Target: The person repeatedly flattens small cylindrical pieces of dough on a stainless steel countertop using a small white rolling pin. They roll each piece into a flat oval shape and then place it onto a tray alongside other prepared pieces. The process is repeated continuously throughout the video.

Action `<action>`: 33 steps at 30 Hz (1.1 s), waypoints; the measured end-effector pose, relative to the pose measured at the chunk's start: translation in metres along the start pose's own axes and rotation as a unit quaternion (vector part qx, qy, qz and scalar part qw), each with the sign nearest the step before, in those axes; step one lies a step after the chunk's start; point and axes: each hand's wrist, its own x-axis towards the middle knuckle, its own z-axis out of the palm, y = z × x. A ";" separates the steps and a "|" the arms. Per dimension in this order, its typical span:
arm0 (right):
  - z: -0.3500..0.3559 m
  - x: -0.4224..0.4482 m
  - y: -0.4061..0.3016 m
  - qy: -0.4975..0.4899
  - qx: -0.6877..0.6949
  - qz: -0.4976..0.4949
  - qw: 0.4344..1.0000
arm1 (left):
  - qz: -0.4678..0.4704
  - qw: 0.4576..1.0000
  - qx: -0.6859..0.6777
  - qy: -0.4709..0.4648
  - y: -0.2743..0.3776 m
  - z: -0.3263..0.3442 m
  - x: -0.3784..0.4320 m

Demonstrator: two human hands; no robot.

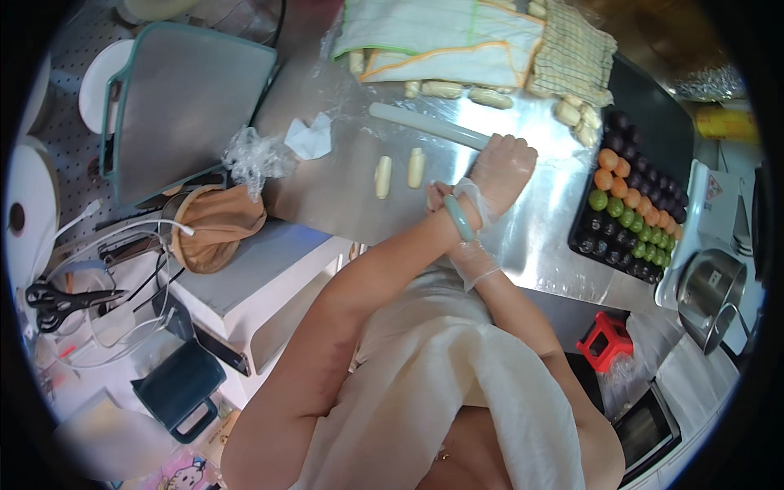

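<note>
My left hand (505,171), in a clear plastic glove with a pale green bangle at the wrist, is closed over the right end of a white rolling pin (429,125). My forearms cross. Beneath the left wrist is my right hand (437,196), also gloved and mostly hidden; whether it holds anything cannot be seen. Two short pale dough rolls (383,177) lie side by side on the metal table (318,208), left of my right hand. More dough rolls (442,90) rest under plastic film and cloths (416,27) at the back.
At right, a black tray (579,233) holds rows of dark, orange and green balls beside a metal pot (710,288). To the left are a cutting board (190,110), crumpled plastic film (254,156), white paper (308,136), a brown cloth-lined basket (211,229) and black scissors (67,303).
</note>
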 end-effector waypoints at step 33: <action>-0.218 0.025 0.031 0.491 0.514 0.195 0.676 | 0.054 0.997 -0.018 -0.056 -0.014 0.032 -0.010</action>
